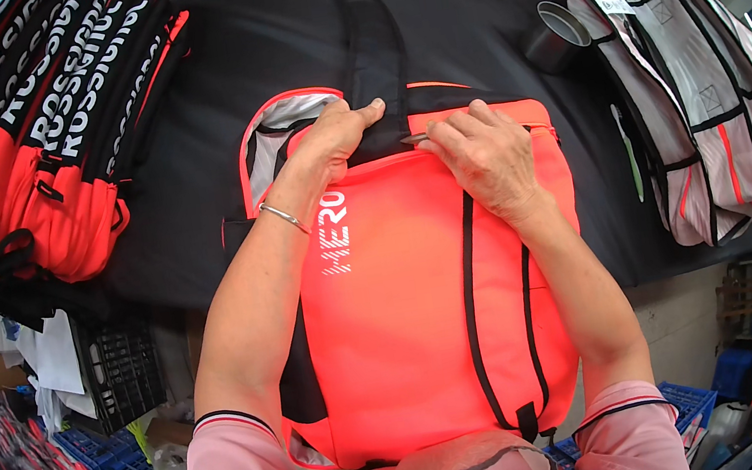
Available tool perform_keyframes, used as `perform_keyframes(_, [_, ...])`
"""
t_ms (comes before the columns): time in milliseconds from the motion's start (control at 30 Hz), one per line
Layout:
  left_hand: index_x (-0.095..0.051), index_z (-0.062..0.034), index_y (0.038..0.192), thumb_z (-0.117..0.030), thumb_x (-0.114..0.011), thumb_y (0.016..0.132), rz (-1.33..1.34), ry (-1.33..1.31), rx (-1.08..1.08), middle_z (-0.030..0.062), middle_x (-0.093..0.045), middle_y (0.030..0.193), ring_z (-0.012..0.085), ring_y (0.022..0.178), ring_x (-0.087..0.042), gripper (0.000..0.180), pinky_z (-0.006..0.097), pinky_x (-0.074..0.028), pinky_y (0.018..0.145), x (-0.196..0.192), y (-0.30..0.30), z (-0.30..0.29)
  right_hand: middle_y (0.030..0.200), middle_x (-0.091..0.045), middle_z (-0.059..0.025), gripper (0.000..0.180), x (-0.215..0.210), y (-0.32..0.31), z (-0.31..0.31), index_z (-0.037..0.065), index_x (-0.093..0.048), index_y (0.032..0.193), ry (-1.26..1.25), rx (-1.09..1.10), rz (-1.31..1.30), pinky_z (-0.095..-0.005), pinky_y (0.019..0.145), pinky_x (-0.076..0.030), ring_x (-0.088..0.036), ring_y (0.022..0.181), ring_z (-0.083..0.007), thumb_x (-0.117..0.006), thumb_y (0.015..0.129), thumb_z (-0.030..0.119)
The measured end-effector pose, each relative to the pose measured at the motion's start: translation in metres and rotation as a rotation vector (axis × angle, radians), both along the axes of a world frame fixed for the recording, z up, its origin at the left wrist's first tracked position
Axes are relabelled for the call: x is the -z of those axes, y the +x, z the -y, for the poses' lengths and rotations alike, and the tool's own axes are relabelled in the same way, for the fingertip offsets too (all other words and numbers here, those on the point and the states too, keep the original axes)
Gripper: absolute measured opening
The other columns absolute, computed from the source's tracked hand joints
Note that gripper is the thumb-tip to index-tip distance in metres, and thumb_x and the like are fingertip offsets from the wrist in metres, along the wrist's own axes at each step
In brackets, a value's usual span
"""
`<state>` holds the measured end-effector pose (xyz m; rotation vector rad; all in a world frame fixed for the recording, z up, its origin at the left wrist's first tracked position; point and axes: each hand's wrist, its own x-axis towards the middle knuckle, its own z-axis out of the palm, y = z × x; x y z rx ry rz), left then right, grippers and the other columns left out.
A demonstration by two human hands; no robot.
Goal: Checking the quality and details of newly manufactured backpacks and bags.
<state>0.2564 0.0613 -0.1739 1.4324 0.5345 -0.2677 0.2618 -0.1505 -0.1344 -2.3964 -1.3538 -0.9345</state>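
Note:
A bright red-orange backpack [400, 329] with black trim lies in front of me, its top toward the far side of the black-covered table. My left hand [335, 142] is closed on the backpack's upper edge, thumb against the base of a black strap [375, 50] that stretches away across the table. Beside that opening a pale grey lining [267, 159] shows. In my right hand [488, 160], closed over the top seam, is a slim metal tool [413, 139]; only its pointed tip shows, close to the strap's base. The rest of it is hidden by my fingers.
Several red and black bags [48, 187] are stacked at the left. On the right lie grey bags [704, 89] with black seams, near a dark metal cup [558, 38] and a thin pale-green stick [628, 153]. Below the table edge stand black [124, 370] and blue crates [124, 467].

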Motion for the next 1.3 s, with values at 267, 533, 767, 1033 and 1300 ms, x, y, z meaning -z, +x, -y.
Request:
perform_keyframes(267, [-0.044,0.0136,0.12,-0.036,-0.069,0.088,-0.013,-0.143,-0.038,0.0277,-0.039,0.136,0.0334,0.134,-0.031,0.065,0.048,-0.029,0.108,-0.004,-0.003,0.001,0.068,-0.056,0.0019,0.021,0.0,0.0,0.002,0.011,-0.062,0.077,0.075,-0.004,-0.09,-0.0293,0.055,-0.046,-0.053,0.065,-0.0157,-0.078,0.073,0.024])
perform_keyframes(533, [-0.038,0.0156,0.128,-0.036,-0.07,0.087,0.002,-0.093,-0.054,0.0296,-0.035,0.141,0.0356,0.137,-0.028,0.074,0.049,-0.029,0.109,-0.001,-0.004,0.003,0.07,-0.06,0.0013,0.02,-0.007,-0.002,0.003,0.009,-0.065,0.08,0.16,0.083,-0.338,-0.0294,0.055,-0.047,-0.054,0.064,-0.0166,-0.078,0.074,0.022])
perform_keyframes(767, [-0.038,0.0134,0.131,-0.033,-0.069,0.089,-0.011,-0.166,-0.046,0.0272,-0.041,0.138,0.034,0.132,-0.038,0.07,0.05,-0.034,0.105,-0.008,-0.005,-0.002,0.069,-0.057,0.0015,0.022,-0.009,-0.003,0.0,0.01,-0.064,0.082,0.108,-0.021,-0.16,-0.0293,0.053,-0.046,-0.054,0.064,-0.0154,-0.079,0.074,0.024])
perform_keyframes(1033, [-0.056,0.0166,0.107,-0.042,-0.067,0.089,0.449,-0.001,0.017,0.0117,-0.06,0.104,0.0155,0.101,-0.055,0.062,0.033,-0.045,0.09,0.014,-0.019,0.005,0.075,-0.062,-0.0004,0.023,-0.013,0.012,-0.002,0.007,-0.064,0.085,0.255,0.118,-0.567,-0.0303,0.06,-0.049,-0.058,0.068,-0.0154,-0.076,0.081,0.026])
perform_keyframes(1300, [-0.053,0.0097,0.082,-0.065,-0.04,0.094,0.527,0.366,0.166,0.0103,-0.052,0.074,0.0168,0.073,-0.048,0.077,0.034,-0.044,0.072,-0.019,-0.085,0.033,0.087,-0.059,0.0014,0.06,-0.053,0.014,-0.042,-0.004,-0.056,0.122,1.282,-0.133,-1.34,-0.0229,0.08,-0.046,-0.056,0.081,-0.0084,-0.081,0.078,0.028])
